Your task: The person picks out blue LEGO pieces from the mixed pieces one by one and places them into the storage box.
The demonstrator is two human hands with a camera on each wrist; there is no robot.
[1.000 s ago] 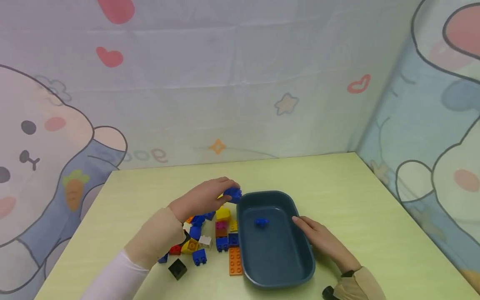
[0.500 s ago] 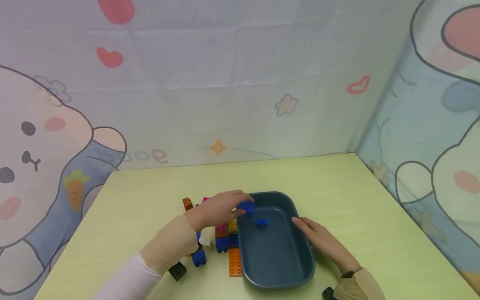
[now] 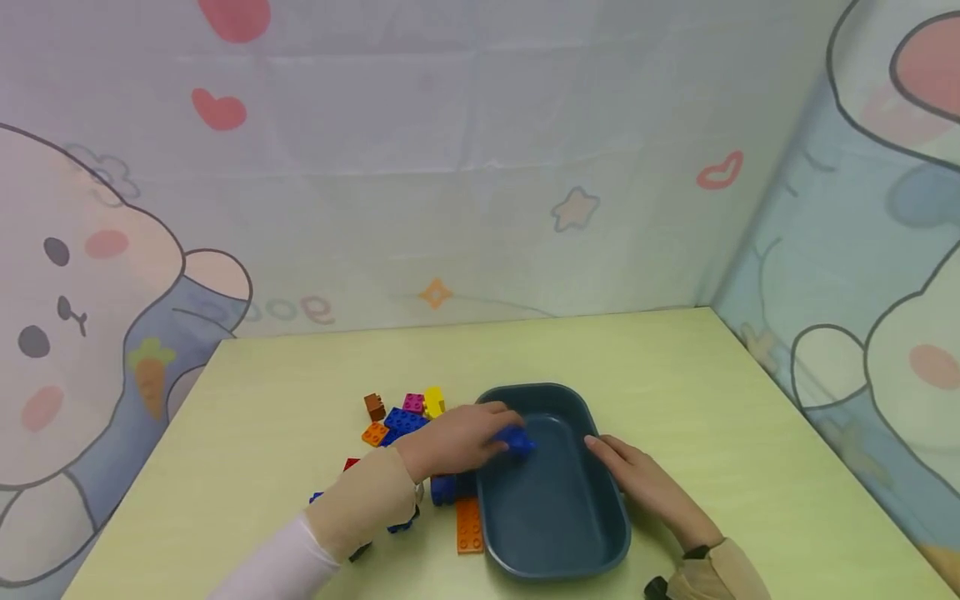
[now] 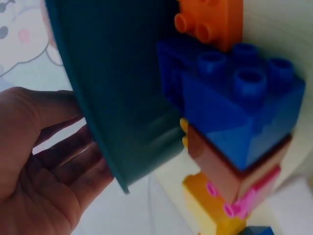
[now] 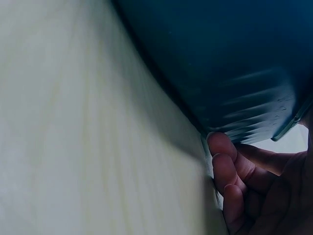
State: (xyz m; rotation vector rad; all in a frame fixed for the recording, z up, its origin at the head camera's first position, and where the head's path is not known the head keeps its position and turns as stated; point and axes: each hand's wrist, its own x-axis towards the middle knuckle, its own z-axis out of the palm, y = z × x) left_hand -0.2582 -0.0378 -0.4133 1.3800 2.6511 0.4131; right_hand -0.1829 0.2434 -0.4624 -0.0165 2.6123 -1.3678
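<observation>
My left hand (image 3: pixel 461 435) reaches over the left rim of a dark teal tray (image 3: pixel 558 517) and pinches a blue toy building brick (image 3: pixel 516 439) between thumb and fingers, low inside it. That brick overlaps the small blue piece lying in the tray. In the left wrist view, the fingertips pass behind the tray wall, which hides the brick. My right hand (image 3: pixel 641 483) grips the tray's right side, thumb at the rim. Its curled fingers (image 5: pixel 225 171) press against the outer wall low down, close over the table, in the right wrist view.
Left of the tray lie several loose bricks: an orange one (image 3: pixel 469 527) by its wall, a yellow one (image 3: pixel 433 402), a brown one (image 3: pixel 374 407) and blue ones (image 3: pixel 405 421). My left forearm covers part of the pile. A printed cloth (image 3: pixel 480 167) hangs behind the table.
My left hand has carried the blue brick rightward and down, from beside the tray's far left corner to inside the tray. The right hand keeps its place on the tray.
</observation>
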